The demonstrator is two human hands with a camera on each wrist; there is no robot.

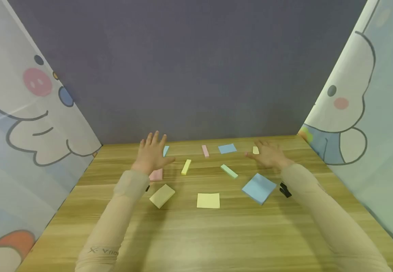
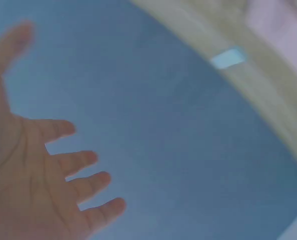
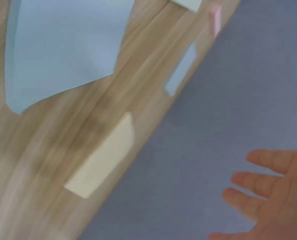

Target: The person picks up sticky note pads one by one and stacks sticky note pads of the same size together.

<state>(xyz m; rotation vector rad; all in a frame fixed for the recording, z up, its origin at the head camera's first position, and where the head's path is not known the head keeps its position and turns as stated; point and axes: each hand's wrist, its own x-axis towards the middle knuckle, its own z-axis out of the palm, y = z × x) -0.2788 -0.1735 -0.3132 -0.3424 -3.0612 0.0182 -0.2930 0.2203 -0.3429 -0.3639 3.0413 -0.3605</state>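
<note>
My left hand (image 1: 151,153) is held over the table's far left, fingers spread, nothing in it. A light-blue paper strip (image 1: 166,150) and a pink sticky note pad (image 1: 156,175), partly hidden, are nearest to it. At the far right, my right hand (image 1: 269,154) also has its fingers extended and holds nothing. Beside its fingers lies a small pale-yellow pad (image 1: 255,150); a larger blue pad (image 1: 259,188) lies nearer the front. Both wrist views show bare palms, the left palm (image 2: 33,185) and the right palm (image 3: 283,200), with fingers apart.
Between the arms lie a thick yellow pad (image 1: 162,195), a flat yellow pad (image 1: 208,200), yellow (image 1: 186,166), pink (image 1: 205,151) and green strips (image 1: 229,171), and a blue note (image 1: 227,148). A grey panel (image 1: 196,75) rises behind the wooden table (image 1: 196,241); printed cloths flank it.
</note>
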